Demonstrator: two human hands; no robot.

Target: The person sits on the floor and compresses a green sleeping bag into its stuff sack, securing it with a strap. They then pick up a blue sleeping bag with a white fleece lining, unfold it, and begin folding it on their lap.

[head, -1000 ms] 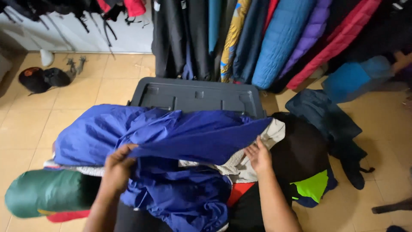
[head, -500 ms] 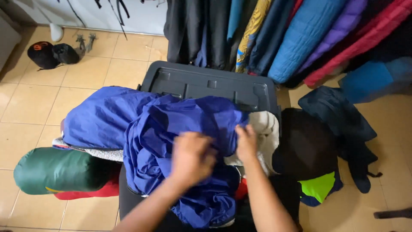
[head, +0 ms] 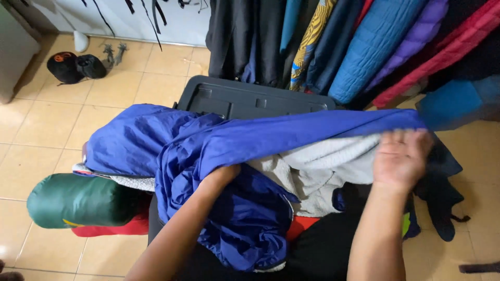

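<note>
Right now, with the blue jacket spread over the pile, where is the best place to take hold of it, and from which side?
Take the blue jacket along its stretched upper edge, coming from the right, where the right hand already has it. That edge is pulled taut into a straight band, so it probably gives a firm grip. The lower part hangs bunched, and the left hand is hidden under it.

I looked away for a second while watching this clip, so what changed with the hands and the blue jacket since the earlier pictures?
The right hand swung out to the right, pulling a fold of the blue jacket into a long taut band. The left hand, earlier on top, is now tucked under the fabric. The green roll and dark bin lid stayed put.
</note>
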